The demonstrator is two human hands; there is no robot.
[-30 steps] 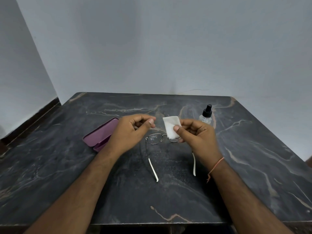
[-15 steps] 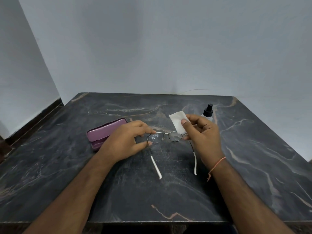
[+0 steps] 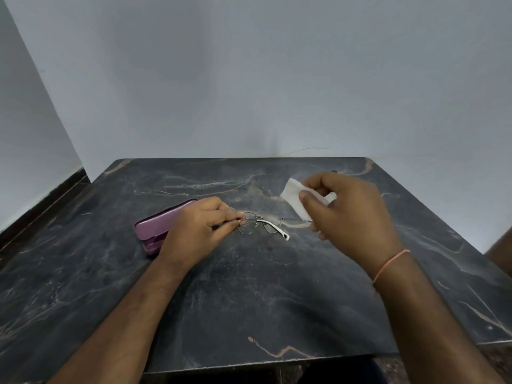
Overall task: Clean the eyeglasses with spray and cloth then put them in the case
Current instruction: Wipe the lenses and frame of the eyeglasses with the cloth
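Thin-framed eyeglasses (image 3: 259, 225) with white temple tips are held just above the dark marble table (image 3: 249, 295). My left hand (image 3: 198, 231) pinches their left end. One temple is folded across the lenses, its white tip pointing right. My right hand (image 3: 350, 217) holds a white cloth (image 3: 293, 194) between thumb and fingers, just right of the glasses. A purple eyeglass case (image 3: 160, 223) lies to the left, partly behind my left hand. The spray bottle (image 3: 332, 195) is almost fully hidden behind my right hand.
The table stands in a corner between two pale walls, with a dark skirting (image 3: 41, 200) along the left. Its front edge (image 3: 277, 361) is close to me. A brown object (image 3: 501, 250) shows at the right border.
My left hand has taken the glasses by their left end and turned them, one temple now folded across. My right hand with the cloth has moved right, covering the spray bottle.
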